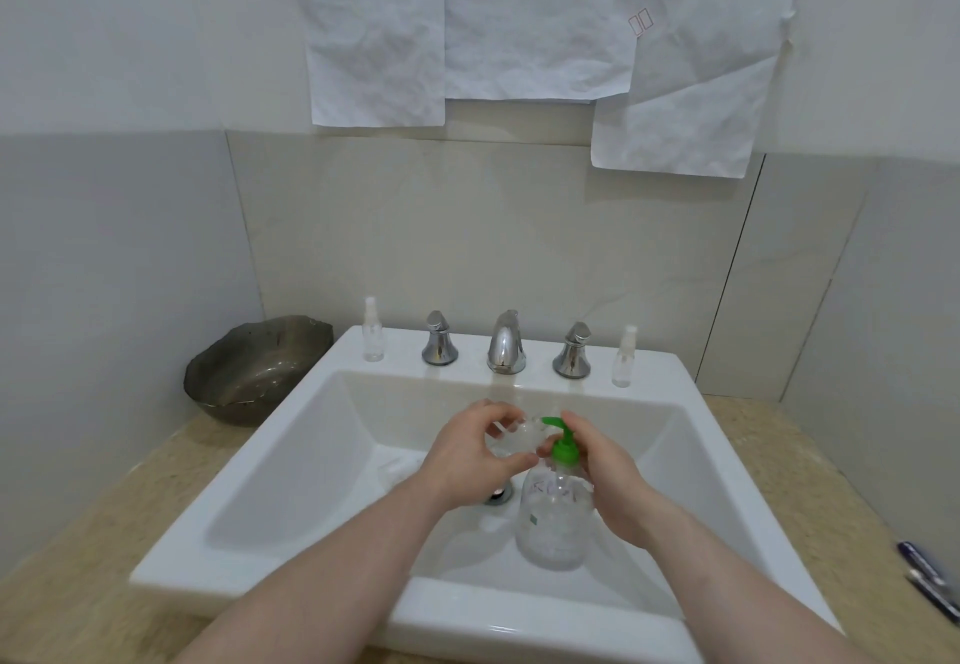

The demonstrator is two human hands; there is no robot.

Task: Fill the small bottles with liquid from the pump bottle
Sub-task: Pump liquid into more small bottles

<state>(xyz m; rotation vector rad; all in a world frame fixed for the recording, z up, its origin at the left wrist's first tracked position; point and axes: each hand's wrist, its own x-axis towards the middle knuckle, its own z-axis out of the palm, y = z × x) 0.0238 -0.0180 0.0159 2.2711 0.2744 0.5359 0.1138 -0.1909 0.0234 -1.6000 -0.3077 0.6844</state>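
spray btl L (372, 331) upright on sink rim (322, 383) | L hand (475, 448) pinches small clear btl (519, 437) at green nozzle (551, 422) | pump btl (553, 523) in basin, R hand (605, 481) curled round its neck | spray btl R (624, 358) upright on rim

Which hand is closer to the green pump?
Right. The right hand grips the bottle with its fingers at the green pump; the left hand holds a small bottle just beside its spout.
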